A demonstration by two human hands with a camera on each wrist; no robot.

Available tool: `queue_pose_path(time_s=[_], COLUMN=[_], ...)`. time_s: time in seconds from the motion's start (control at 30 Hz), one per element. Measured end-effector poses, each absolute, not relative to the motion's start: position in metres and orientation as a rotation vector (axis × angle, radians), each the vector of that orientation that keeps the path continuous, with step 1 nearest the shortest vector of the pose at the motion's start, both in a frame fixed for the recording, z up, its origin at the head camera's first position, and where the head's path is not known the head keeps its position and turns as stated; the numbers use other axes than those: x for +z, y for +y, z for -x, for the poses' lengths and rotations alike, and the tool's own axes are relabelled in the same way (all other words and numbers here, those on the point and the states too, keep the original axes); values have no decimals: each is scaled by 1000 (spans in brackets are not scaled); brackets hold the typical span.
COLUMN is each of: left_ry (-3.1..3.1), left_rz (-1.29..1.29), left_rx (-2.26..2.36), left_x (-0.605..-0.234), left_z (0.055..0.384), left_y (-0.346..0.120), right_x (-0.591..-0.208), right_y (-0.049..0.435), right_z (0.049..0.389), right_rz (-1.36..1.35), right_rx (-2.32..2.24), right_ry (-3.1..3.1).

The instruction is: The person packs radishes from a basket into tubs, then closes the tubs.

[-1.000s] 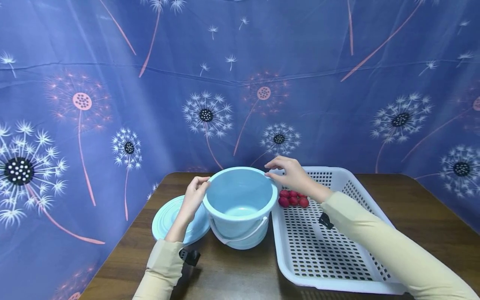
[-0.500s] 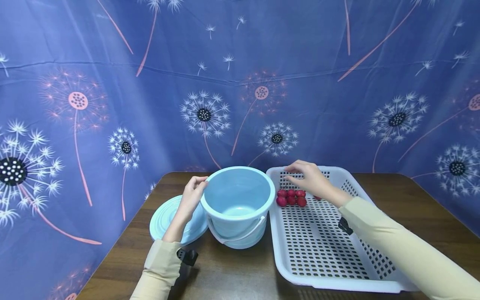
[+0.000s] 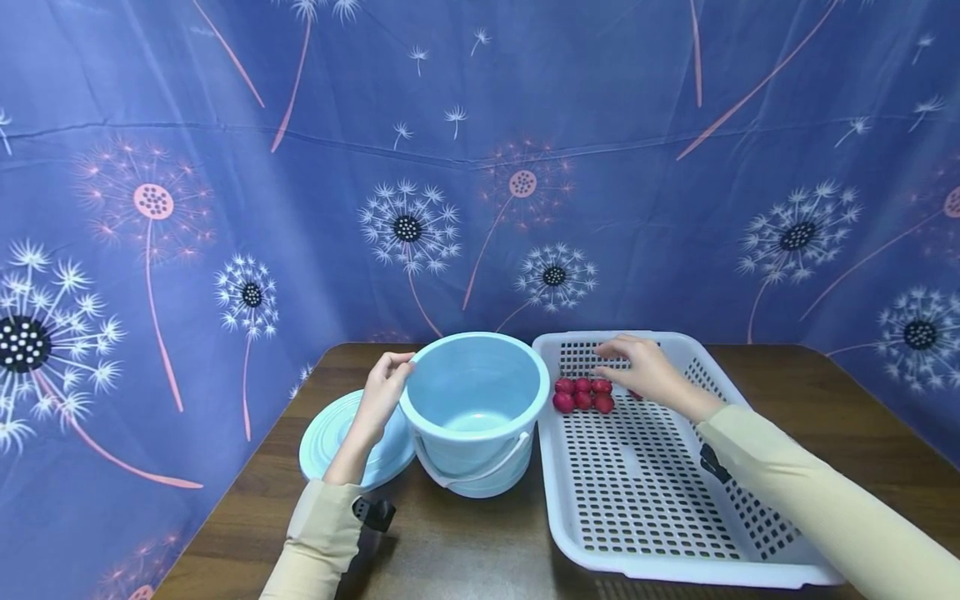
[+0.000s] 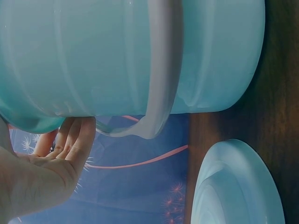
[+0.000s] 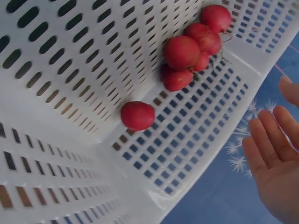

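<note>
Your left hand (image 3: 382, 392) grips the rolled rim of one smooth, pale-blue plastic bucket (image 3: 474, 455), fingers against the outer wall under the rim. The bucket stands upright on a brown wood-grain desk (image 3: 465, 550), its single curved handle (image 4: 164, 56) hanging down the near side. One round lid (image 3: 330, 433) of matching plastic, moulded in concentric rings, lies just left of the bucket, partly behind your left forearm. Your right hand (image 3: 645, 375) is over the far part of one white plastic basket (image 3: 551, 500), its fingers loosely extended and its thumb apart from them. The basket is rectangular with rounded corners, pierced by rows of small slots, and sits just right of the bucket. Inside, toward its far left, six round red radishes (image 3: 582, 400) cluster in two rows of three; a lone seventh radish (image 5: 137, 115) sits apart, mostly behind your right hand in the head view.
</note>
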State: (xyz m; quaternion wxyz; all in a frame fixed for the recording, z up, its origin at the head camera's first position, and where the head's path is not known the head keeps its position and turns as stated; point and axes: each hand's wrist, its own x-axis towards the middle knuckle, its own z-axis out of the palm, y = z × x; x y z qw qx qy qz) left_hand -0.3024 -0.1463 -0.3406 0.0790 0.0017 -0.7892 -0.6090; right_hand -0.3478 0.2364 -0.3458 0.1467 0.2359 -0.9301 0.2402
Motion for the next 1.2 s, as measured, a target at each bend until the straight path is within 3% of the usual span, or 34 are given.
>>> queue_pose_path(time_s=[0.17,0.4,1.2], left_ry=[-2371,-2352,-2363], left_rz=[-13,-1,-37], left_rx=[-1822,-1799,-1813], left_x=[-325,-344,-342], left_z=[287,303,301], left_y=[-138,-145,-144], right_x=[-352,-360,-381], right_y=[244,245,243], right_z=[353,353,354], right_rz=[-646,-593,-726], right_rx=[661,617,522], right_ry=[-2717,-2813,-2991])
